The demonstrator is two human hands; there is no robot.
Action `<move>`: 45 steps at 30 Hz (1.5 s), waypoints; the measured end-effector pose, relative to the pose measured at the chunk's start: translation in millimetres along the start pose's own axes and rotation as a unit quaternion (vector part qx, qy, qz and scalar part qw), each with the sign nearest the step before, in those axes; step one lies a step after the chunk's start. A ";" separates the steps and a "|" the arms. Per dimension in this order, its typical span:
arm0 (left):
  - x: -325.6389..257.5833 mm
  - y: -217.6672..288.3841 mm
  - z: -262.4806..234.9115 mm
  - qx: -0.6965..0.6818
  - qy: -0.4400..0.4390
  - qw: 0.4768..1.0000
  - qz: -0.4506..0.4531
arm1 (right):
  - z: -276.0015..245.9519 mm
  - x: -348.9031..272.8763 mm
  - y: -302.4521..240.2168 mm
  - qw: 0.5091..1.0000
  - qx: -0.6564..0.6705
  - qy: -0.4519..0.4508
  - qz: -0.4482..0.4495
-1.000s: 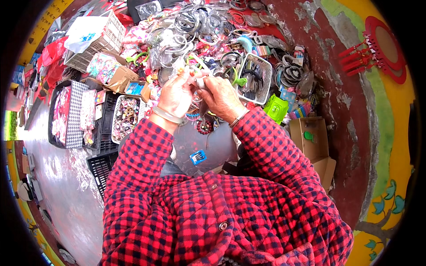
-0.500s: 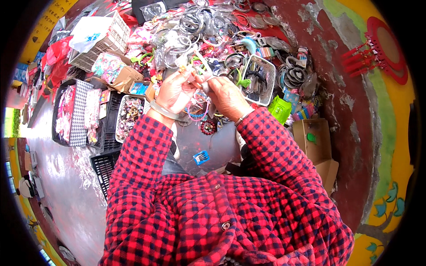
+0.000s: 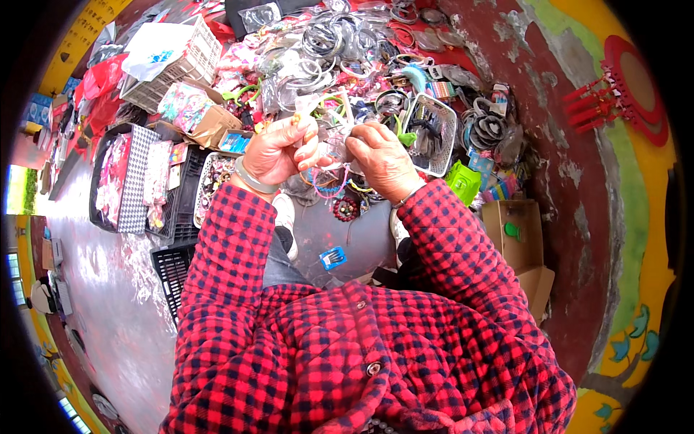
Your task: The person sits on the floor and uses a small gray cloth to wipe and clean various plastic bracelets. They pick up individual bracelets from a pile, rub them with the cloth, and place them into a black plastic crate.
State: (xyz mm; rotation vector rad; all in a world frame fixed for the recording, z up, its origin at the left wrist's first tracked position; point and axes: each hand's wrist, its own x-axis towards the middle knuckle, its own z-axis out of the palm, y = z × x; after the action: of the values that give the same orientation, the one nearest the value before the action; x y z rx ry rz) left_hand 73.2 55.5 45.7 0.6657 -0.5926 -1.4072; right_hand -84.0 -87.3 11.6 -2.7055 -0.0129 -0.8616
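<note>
My left hand (image 3: 278, 150) and my right hand (image 3: 382, 159) are raised together in front of me, both gripping a small clear plastic packet (image 3: 334, 142) with a light-coloured trinket inside. Thin coloured bead strings (image 3: 329, 184) hang below the hands. Both sleeves are red and black check. A pale bangle sits on my left wrist. What exactly lies inside the packet is too small to tell.
Ahead lies a heap of bangles and hair accessories (image 3: 340, 43). A white wire basket (image 3: 430, 134) stands right of my hands, a white crate (image 3: 177, 61) far left, black crates (image 3: 173, 210) with trinkets to the left, cardboard boxes (image 3: 517, 231) on the right by a red wall.
Both hands have stayed together on the packet and shifted slightly lower and nearer. The fingers have reworked their hold on it.
</note>
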 end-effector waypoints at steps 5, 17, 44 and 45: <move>-1.7 -0.9 -8.6 -0.007 -0.012 1.000 0.023 | 3.1 0.9 0.3 0.999 -0.002 0.017 0.035; 13.5 -17.5 -26.0 -0.164 0.091 0.969 0.163 | -7.6 -7.3 39.4 0.448 0.782 0.140 0.409; 27.9 -32.3 -26.8 -0.210 0.248 0.923 0.208 | 16.9 0.5 -6.4 0.948 0.193 -0.109 0.230; 25.7 -28.8 -31.5 -0.206 0.234 0.923 0.225 | 16.4 1.0 -6.4 0.907 0.275 -0.085 0.309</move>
State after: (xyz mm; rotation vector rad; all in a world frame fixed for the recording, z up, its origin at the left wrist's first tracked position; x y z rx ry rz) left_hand 78.3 30.8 2.7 0.4603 -0.0482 -0.8556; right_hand -74.6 -76.6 1.3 -2.0417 0.4654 -0.3506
